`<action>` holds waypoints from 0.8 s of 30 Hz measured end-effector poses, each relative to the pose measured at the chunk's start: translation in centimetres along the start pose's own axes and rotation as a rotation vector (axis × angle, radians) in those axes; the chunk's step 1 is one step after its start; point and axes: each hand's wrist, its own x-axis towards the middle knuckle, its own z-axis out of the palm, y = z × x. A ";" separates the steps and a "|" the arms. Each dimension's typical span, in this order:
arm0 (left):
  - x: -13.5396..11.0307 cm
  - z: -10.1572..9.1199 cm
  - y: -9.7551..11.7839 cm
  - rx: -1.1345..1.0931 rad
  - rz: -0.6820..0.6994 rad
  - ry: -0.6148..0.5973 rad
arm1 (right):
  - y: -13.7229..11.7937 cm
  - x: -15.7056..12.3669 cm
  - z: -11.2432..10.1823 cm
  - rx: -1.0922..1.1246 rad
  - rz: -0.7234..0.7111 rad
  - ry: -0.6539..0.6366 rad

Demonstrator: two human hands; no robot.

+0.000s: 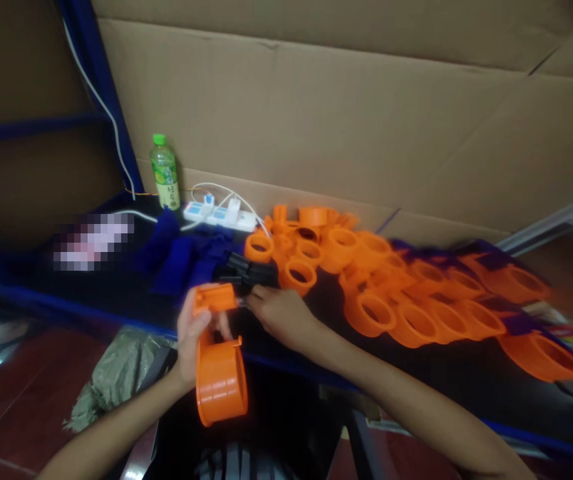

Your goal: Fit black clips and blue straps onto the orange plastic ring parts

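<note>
Along the dark counter [446, 370], loose orange parts [406, 280] spread to the right. Another orange piece [220, 383] is held up at the near edge, its round cup below the left hand [190, 337], which is wrapped around its stem. The right hand [281, 317] bunches its fingers beside the upper block, near black pieces [249, 270]; whether they pinch anything, I cannot tell. Best to steady the stem firmly and keep both hands aligned, against twisting.
</note>
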 end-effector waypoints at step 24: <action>0.6 0.3 -0.4 0.256 -0.116 -0.027 | 2.9 -1.7 -4.2 0.700 0.016 0.438</action>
